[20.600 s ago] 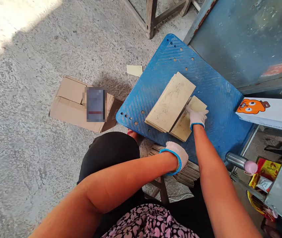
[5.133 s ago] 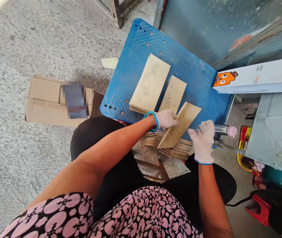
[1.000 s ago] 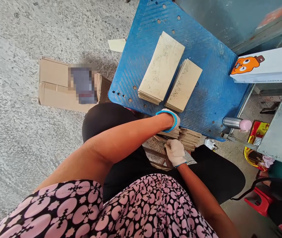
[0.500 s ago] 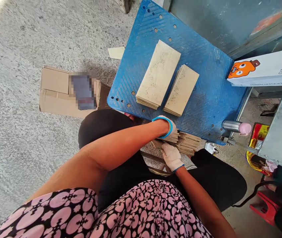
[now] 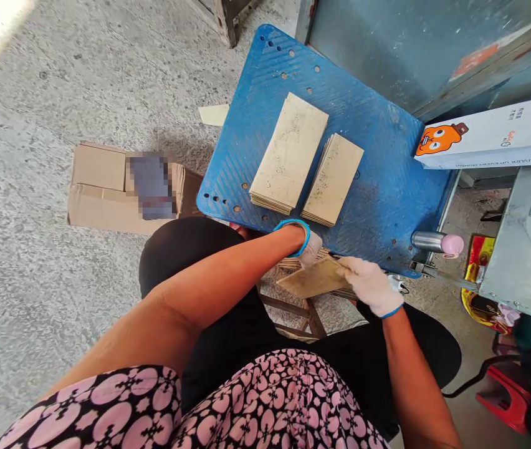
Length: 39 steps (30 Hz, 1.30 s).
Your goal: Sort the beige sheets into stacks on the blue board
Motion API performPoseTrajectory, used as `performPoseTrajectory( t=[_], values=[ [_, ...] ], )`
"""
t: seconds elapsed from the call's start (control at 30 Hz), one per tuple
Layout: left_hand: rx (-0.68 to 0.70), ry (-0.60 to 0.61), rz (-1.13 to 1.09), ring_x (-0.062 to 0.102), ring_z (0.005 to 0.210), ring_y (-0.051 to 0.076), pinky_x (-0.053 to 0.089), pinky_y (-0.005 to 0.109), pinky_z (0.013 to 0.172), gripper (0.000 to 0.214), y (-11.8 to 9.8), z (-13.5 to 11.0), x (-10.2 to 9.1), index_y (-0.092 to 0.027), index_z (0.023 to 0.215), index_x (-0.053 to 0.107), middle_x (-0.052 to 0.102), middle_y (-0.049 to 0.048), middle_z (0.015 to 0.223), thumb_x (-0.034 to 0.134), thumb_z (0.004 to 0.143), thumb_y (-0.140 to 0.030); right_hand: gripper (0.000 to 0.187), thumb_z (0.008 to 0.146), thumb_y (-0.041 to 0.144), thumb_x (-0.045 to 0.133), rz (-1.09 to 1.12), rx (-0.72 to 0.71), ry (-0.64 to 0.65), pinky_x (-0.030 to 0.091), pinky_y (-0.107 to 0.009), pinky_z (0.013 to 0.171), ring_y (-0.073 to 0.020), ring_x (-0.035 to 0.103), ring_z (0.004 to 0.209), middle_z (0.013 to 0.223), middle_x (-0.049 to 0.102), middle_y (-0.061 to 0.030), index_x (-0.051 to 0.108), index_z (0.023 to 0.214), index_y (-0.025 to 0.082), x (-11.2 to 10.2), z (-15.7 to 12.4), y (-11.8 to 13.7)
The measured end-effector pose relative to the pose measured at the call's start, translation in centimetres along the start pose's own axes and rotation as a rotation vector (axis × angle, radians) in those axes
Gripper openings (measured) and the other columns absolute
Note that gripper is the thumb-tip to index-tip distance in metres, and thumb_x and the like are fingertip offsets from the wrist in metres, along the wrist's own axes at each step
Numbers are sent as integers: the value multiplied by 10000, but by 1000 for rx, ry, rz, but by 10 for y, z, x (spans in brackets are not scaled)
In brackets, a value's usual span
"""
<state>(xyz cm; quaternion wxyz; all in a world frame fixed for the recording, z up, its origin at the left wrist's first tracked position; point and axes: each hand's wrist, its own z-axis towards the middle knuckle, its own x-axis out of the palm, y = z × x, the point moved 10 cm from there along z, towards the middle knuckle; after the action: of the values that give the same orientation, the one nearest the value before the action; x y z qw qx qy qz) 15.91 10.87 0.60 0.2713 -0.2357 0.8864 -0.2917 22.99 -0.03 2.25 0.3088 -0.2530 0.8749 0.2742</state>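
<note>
My right hand (image 5: 371,284), in a white knit glove with a blue cuff, pinches the right end of a thin tan board (image 5: 315,279). The board is tilted in front of a row of upright boards (image 5: 288,262) at the near edge of the blue platform (image 5: 382,181). My left hand (image 5: 311,248), gloved the same way, reaches down by that row; its fingers are hidden behind the held board. On the platform lie a larger stack of tan boards (image 5: 288,153) and a smaller stack (image 5: 333,179) beside it, both speckled with dark marks.
A metal bottle with a pink lid (image 5: 429,242) lies at the platform's right corner. Further right are a white printed box (image 5: 494,134) and a grey metal cabinet (image 5: 522,231). A cardboard box (image 5: 97,209) stands on the floor at left, and a red stool (image 5: 503,396) at lower right.
My right hand has moved right and slightly up, lifting one board into a tilt across the row. My left hand stays by the row. The whole view has shifted slightly.
</note>
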Motion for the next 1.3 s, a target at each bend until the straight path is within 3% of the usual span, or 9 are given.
performPoseTrajectory(
  t=[0.1, 0.27, 0.37, 0.43, 0.6, 0.7, 0.97, 1.17, 1.3],
  values=[
    [82, -18, -195, 698, 842, 213, 523, 267, 753, 245, -3, 2, 0, -175, 980, 823, 785, 59, 846, 673, 792, -221, 252, 887, 405, 581, 282, -82, -65, 504, -282, 784, -181, 655, 857, 941, 755, -2, 769, 968, 257, -55, -3, -2],
    [130, -190, -640, 702, 857, 149, 533, 188, 713, 248, -1, 8, -18, -129, 1067, 750, 785, 44, 977, 611, 921, -275, 342, 838, 483, 656, 363, -94, -447, 531, -375, 902, -222, 662, 940, 1011, 744, -51, 762, 1012, 208, -131, 1, -4],
    [46, -210, -867, 705, 722, 127, 561, 185, 651, 186, 9, 13, -22, -127, 1015, 704, 764, 39, 878, 580, 936, -241, 495, 840, 523, 681, 436, -47, -812, 480, -442, 1064, -243, 640, 1141, 1242, 687, -76, 675, 1240, 231, -148, -9, -9],
    [-23, -280, -977, 690, 639, 120, 562, 185, 606, 138, 20, 13, -29, -126, 938, 682, 732, 29, 783, 583, 925, -221, 682, 798, 556, 730, 585, -8, -932, 463, -470, 1099, -260, 615, 1221, 1357, 623, -112, 573, 1372, 222, -132, -13, -16],
    [-87, -491, -936, 573, 508, 99, 457, 187, 488, 191, 35, -1, -56, -137, 753, 645, 623, -5, 611, 617, 901, -255, 1178, 625, 598, 849, 765, 142, -597, 440, -536, 1129, -356, 505, 1397, 1550, 470, -222, 315, 1587, 176, -42, 10, -11],
    [-112, -571, -743, 502, 526, 102, 380, 215, 483, 270, 34, -9, -67, -142, 687, 635, 566, -12, 569, 650, 884, -326, 1310, 551, 582, 886, 620, 271, -506, 398, -525, 1180, -387, 438, 1457, 1615, 404, -194, 258, 1633, 190, -18, 15, -2],
    [-219, -624, -561, 533, 627, 135, 389, 249, 567, 358, 42, -13, -71, -102, 888, 766, 654, 45, 692, 543, 938, -377, 1338, 523, 535, 912, 432, 401, -463, 428, -505, 1166, -395, 480, 1428, 1617, 409, -187, 260, 1641, 195, -24, 39, 24],
    [-301, -799, -443, 710, 905, 233, 519, 289, 763, 496, 53, -42, -97, -97, 1079, 772, 765, 150, 985, 474, 980, -480, 1063, 579, 484, 888, 328, 455, -470, 533, -508, 1022, -363, 650, 1196, 1379, 640, -114, 438, 1522, 287, -60, 74, 23],
    [-298, -635, -296, 727, 1071, 306, 554, 349, 894, 449, 41, -50, -85, -109, 1189, 762, 770, 196, 1101, 519, 963, -412, 959, 583, 537, 876, 317, 452, -508, 565, -445, 969, -328, 671, 1125, 1281, 685, -122, 521, 1419, 229, -83, 110, 19]
  ],
)
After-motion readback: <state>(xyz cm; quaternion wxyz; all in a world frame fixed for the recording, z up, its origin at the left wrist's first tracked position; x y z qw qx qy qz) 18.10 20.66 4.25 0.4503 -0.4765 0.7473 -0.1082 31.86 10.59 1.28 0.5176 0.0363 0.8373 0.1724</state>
